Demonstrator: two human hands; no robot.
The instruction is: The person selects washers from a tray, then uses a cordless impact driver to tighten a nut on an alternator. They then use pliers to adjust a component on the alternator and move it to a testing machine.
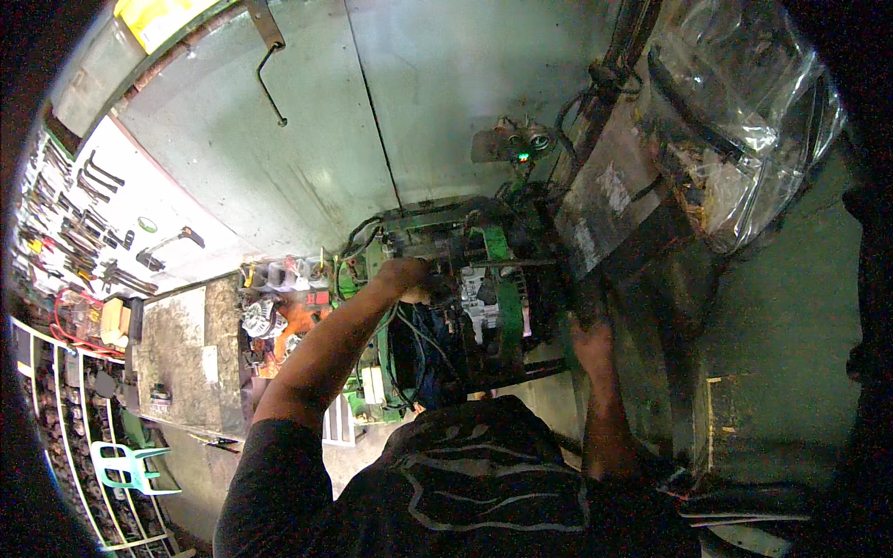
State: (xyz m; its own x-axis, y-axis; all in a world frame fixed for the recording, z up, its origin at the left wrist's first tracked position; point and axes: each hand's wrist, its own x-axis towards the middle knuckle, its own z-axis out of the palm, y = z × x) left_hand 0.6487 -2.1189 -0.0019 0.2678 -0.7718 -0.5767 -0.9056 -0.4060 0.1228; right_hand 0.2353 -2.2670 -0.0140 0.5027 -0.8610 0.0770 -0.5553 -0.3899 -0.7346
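A green machine (pixel 510 325) with dark, greasy metal parts stands in front of me. My left hand (pixel 406 278) reaches over its left side, fingers curled against a dark part near the middle. What they hold is too dark to make out. Black cables (pixel 419 327) hang below that hand. At the machine's right side is my right hand (pixel 593 340), blurred and partly lost in shadow beside a dark upright part. Its fingers cannot be told apart. Pale grey pieces (pixel 480 302) show between the machine's green bars.
Grey metal panels (pixel 307 139) rise behind the machine. A small device with a green light (pixel 524 157) sits at the back. Clear plastic sheeting (pixel 753 121) hangs right. To the left are a worktable (pixel 177 363), a tool wall (pixel 93 214) and a pale green chair (pixel 130 468).
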